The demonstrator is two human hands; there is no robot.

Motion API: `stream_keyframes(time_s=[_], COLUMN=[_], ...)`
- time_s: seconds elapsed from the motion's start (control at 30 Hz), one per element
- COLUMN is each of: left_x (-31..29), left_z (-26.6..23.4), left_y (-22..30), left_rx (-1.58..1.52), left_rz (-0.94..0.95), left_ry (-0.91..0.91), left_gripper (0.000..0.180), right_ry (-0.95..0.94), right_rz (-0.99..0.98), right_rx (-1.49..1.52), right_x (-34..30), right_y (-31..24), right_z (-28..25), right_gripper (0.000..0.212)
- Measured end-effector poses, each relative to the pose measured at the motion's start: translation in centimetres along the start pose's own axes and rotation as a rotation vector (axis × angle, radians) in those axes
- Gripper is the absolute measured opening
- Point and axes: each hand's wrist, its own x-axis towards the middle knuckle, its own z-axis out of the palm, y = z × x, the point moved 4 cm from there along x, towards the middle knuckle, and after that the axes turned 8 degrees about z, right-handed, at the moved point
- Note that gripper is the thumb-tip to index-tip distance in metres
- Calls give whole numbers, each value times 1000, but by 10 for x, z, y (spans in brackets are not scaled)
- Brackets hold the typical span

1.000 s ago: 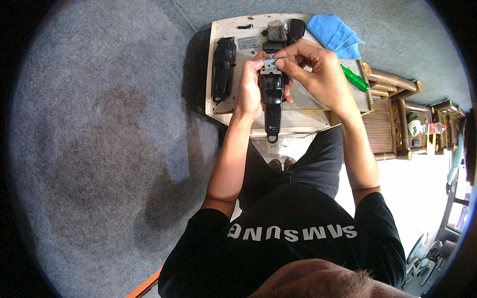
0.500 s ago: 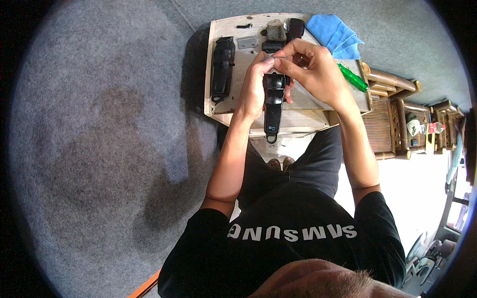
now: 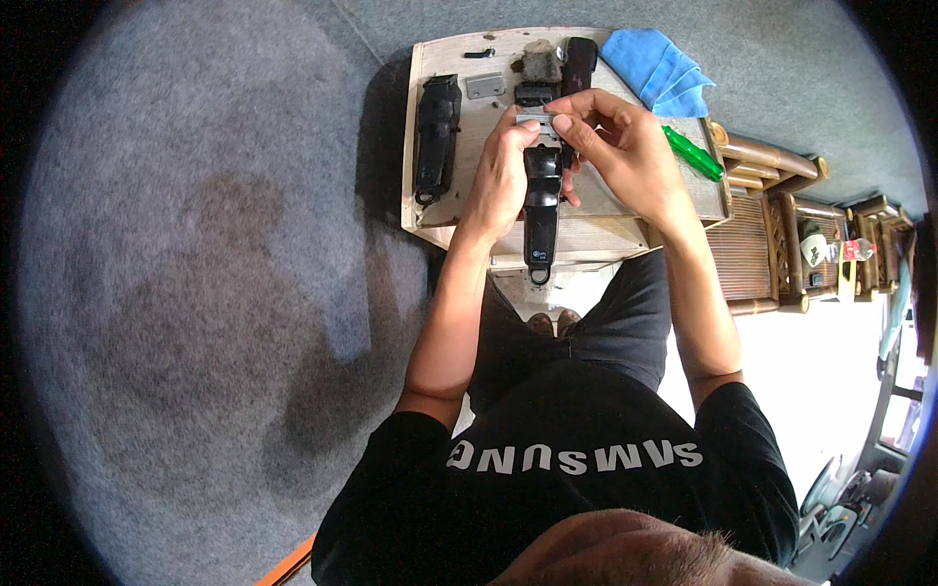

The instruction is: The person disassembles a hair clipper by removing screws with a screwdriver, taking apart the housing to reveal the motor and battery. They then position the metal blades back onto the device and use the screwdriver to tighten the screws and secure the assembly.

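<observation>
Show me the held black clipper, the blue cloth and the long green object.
Held black clipper [image 3: 542,203]: head view, on its body.
Blue cloth [image 3: 653,72]: head view, on its middle.
Long green object [image 3: 694,154]: head view, halfway along it.

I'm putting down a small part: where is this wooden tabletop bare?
Bare wood lies between the resting clipper and left hand, and between the held clipper and right wrist. The far side is crowded: grey plate, fuzzy grey piece, blue cloth.
</observation>
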Motion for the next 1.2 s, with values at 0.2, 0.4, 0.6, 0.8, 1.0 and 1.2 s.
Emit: stream_keyframes(time_s=[0.2, 0.4, 0.6, 0.8, 1.0, 1.2], left_x=[-2, -4, -4, -4, -3, -7], left_z=[0, 1, 2, -2, -11, -3], left_y=[1, 4, 4, 5, -2, 5], left_rx=[-18, -104, -74, 111, 337, 360], left_rz=[-5, -3, 33, 60, 147, 161], left_ry=[-37, -42, -35, -6, -3, 52], left_gripper=[38, 34, 30, 33, 34, 35], right_ry=[-3, 75, 465, 71, 51, 60], right_rz=[29, -19, -468, -69, 37, 36], right_rx=[27, -145, -611, -119, 84, 100], right_x=[-3, -2, -8, -18, -13, -9], right_y=[3, 3, -21, -12, -1, 5], right_z=[-9, -24, -25, -6, 0, -1], right_gripper=[24, 20, 20, 26, 20, 21])
